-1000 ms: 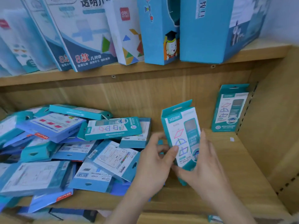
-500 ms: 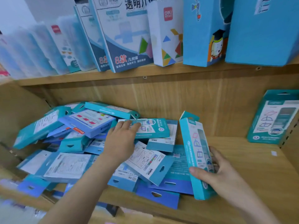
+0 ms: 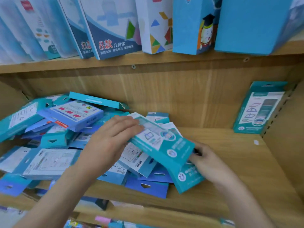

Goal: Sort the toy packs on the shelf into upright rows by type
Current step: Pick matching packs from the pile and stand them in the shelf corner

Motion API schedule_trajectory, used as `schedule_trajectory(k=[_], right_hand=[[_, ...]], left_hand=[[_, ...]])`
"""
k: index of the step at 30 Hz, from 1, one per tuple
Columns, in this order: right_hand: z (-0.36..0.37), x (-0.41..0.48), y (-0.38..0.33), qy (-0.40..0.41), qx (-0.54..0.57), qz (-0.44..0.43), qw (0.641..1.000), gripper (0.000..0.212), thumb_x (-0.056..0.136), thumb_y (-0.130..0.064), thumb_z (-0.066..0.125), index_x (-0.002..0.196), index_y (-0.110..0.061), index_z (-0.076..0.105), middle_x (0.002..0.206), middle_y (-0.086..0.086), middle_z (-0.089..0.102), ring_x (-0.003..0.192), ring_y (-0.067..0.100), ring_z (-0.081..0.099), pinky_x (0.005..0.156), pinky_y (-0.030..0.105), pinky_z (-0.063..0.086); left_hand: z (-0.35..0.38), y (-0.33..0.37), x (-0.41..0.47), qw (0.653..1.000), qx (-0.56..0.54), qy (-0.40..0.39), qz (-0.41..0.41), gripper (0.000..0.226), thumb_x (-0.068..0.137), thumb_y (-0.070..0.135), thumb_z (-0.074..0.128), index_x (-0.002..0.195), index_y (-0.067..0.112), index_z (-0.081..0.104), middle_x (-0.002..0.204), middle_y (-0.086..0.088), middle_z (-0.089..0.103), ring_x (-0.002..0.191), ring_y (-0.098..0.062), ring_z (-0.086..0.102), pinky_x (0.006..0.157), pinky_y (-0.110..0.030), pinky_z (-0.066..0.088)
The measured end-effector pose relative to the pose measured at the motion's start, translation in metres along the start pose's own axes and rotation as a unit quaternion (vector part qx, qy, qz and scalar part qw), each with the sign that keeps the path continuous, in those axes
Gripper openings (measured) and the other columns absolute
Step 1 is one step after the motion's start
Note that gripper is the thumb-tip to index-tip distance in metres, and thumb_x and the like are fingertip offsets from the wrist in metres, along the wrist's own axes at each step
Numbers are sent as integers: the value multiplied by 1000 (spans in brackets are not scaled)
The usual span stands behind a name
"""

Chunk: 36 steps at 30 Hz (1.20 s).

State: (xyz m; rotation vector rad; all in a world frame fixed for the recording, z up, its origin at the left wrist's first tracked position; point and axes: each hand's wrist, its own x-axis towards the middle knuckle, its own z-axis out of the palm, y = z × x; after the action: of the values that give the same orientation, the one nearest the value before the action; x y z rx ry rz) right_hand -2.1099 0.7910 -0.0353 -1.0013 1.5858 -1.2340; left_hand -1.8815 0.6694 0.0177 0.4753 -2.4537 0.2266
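Grips a teal pack point(image 3: 158, 142) with the left hand point(image 3: 113, 139), fingers curled over the pack's upper left end and knuckles toward the camera. Holds that pack printed face up, tilted, with its far end high and its near end low to the right. Pinches a second teal pack point(image 3: 189, 180) of the same kind with the right hand point(image 3: 210, 163), fingers bent round its right edge; cannot tell from here how the thumb lies. Lays the first pack across the top of the second, so that the two overlap and touch, with the magnet badge of the lower one showing just below the upper one's end. Holds both near the middle of the shelf point(image 3: 222, 191), closer to the front edge than to the back wall, over the right fringe of a heap of packs point(image 3: 49, 162).

Has that heap spread flat and crosswise over the left half of the shelf, with a blue pack with pink squares point(image 3: 74, 112) high on it toward the back left corner. Has one upright teal pack point(image 3: 259, 109) in the back right corner, leaning on the back wall just beside the side wall, well apart from the hands. Faces, above, an upper shelf point(image 3: 164, 63) carrying a row of larger boxes point(image 3: 113, 27), all leaning.
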Motion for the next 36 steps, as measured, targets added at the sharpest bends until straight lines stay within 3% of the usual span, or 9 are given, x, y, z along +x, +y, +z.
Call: schedule_trajectory(k=[3,11,17,20,24,26,28,31,36], right_hand=[[-4,-1,-4,38,108,52,992,21,96,-17,50,88,-21,69,74,-9,74,65,3,68,60,20,52],[0,-4,-7,9,122,43,992,7,89,-17,63,89,-20,70,78,1,75,66,16,71,57,27,56],[-2,-4,-4,11,130,30,991,14,89,-13,63,89,-26,68,74,-1,74,65,16,70,57,29,56],[-2,-2,0,25,128,26,991,22,90,-9,61,93,-30,65,74,-2,73,64,16,70,56,29,55],[3,-1,3,47,113,17,992,27,91,-7,59,110,-25,62,87,5,71,66,16,70,59,30,54],[6,-1,4,61,114,7,992,30,91,-5,59,115,-22,60,88,8,70,64,13,69,54,25,52],[8,-2,4,72,119,-3,990,31,90,-4,59,116,-22,60,88,8,69,63,12,68,52,24,51],[6,-6,4,97,110,-21,989,33,92,-3,56,115,-27,60,89,7,70,66,13,69,52,25,51],[-23,-19,8,179,47,-83,979,45,96,-5,47,120,-42,55,103,-4,69,92,13,67,73,35,57]], left_hand=[[17,5,-19,1000,3,17,9,25,92,10,50,113,17,62,118,-7,65,114,-30,55,101,-47,41],[28,20,-22,990,59,62,-109,28,90,21,50,101,25,75,113,-14,62,97,-32,43,83,-34,40],[29,29,-24,983,-1,16,-184,44,83,6,62,119,31,64,83,0,47,71,-13,41,52,-22,35],[25,39,-22,946,-120,-9,-302,51,88,0,56,121,39,60,83,6,62,66,-9,51,54,-19,43],[19,53,-10,810,-364,-11,-459,39,96,9,44,112,39,63,89,9,73,68,-5,62,57,-20,46],[20,59,-4,796,-390,-31,-462,34,91,17,59,115,41,58,94,3,70,75,-8,66,64,-21,51],[22,63,0,789,-404,-48,-461,48,83,15,70,116,45,53,94,-4,69,73,-13,66,63,-24,54],[26,69,7,772,-442,-29,-457,52,83,9,70,117,43,50,91,-11,70,71,-13,65,66,-24,55],[30,71,7,761,-467,12,-450,60,85,8,66,122,50,44,94,-10,69,85,-21,70,79,-41,57]])
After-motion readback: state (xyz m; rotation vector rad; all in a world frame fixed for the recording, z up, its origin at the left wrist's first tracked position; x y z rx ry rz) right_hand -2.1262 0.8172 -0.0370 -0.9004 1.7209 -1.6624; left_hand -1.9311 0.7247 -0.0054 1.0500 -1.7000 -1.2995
